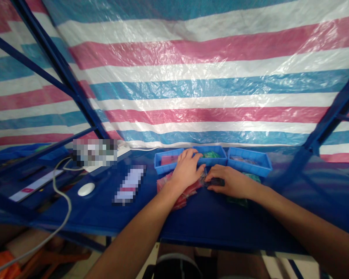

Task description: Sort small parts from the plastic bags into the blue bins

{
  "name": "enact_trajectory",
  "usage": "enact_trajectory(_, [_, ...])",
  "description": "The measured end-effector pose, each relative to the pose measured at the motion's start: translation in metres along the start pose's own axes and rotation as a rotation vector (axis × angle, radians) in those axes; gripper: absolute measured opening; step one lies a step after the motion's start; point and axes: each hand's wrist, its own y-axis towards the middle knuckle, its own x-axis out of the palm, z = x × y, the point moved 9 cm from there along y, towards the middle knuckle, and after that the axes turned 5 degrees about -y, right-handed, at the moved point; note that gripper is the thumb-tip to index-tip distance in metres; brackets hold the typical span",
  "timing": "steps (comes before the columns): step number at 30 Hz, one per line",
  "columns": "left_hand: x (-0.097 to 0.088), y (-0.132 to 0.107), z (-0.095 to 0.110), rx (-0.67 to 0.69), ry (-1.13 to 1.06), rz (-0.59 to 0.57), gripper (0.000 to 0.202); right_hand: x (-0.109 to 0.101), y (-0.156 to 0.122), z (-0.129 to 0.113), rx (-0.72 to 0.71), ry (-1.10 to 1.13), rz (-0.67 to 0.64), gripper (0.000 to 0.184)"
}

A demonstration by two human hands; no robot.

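Your left hand (pixel 187 170) rests over red plastic packets (pixel 178 193), and you can't tell if it grips them. Your right hand (pixel 231 182) curls narrowly around a small dark item (pixel 216 181) on the blue bench (pixel 192 223). Slick plastic could slip from loose fingers, and knocking the near rim of the blue parts bin (pixel 165 167) could shift it.

Your head camera looks forward and down (the only view), close over your left hand (pixel 187 170) and right hand (pixel 229 182) on the dark blue tabletop (pixel 192 224). A pink-and-blue striped plastic tarp (pixel 209 89) fills the frame's top.
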Motion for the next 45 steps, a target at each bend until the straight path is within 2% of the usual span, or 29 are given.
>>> enact_trajectory(3, [-0.001, 0.002, 0.002, 0.012, -0.01, 0.003, 0.033, -0.001, 0.0, -0.001, -0.028, -0.011, -0.005, 0.011])
enact_trajectory(8, [0.002, 0.001, 0.001, 0.02, 0.0, -0.009, 0.034, -0.002, 0.0, -0.004, -0.026, -0.049, -0.005, 0.014])
enact_trajectory(12, [-0.003, 0.002, 0.003, 0.026, -0.016, 0.041, 0.027, -0.004, 0.001, -0.015, -0.048, 0.002, 0.021, 0.018])
enact_trajectory(15, [-0.013, 0.005, 0.009, 0.053, -0.102, 0.097, 0.024, -0.012, 0.002, -0.017, -0.042, 0.04, 0.103, 0.021])
enact_trajectory(18, [-0.023, 0.008, 0.021, 0.139, -0.282, 0.133, 0.028, -0.029, -0.001, -0.004, 0.051, 0.111, 0.271, 0.02])
enact_trajectory(20, [-0.026, 0.008, 0.03, 0.182, -0.399, 0.116, 0.029, -0.039, -0.005, 0.011, 0.153, 0.228, 0.371, 0.018])
enact_trajectory(22, [-0.024, 0.007, 0.034, 0.176, -0.469, 0.072, 0.029, -0.043, -0.009, 0.028, 0.26, 0.396, 0.448, 0.015])
enact_trajectory(25, [-0.015, 0.006, 0.036, 0.128, -0.514, 0.023, 0.032, -0.042, -0.013, 0.046, 0.35, 0.628, 0.525, 0.024])
enact_trajectory(28, [-0.008, 0.006, 0.03, 0.084, -0.575, 0.01, 0.031, -0.038, -0.012, 0.051, 0.374, 0.739, 0.531, 0.033])
enact_trajectory(33, [-0.006, 0.009, 0.018, 0.042, -0.68, 0.038, 0.035, -0.033, -0.009, 0.053, 0.372, 0.779, 0.486, 0.043])
enact_trajectory(45, [-0.005, 0.009, 0.017, 0.007, -0.705, 0.064, 0.032, -0.032, -0.009, 0.049, 0.364, 0.78, 0.526, 0.038])
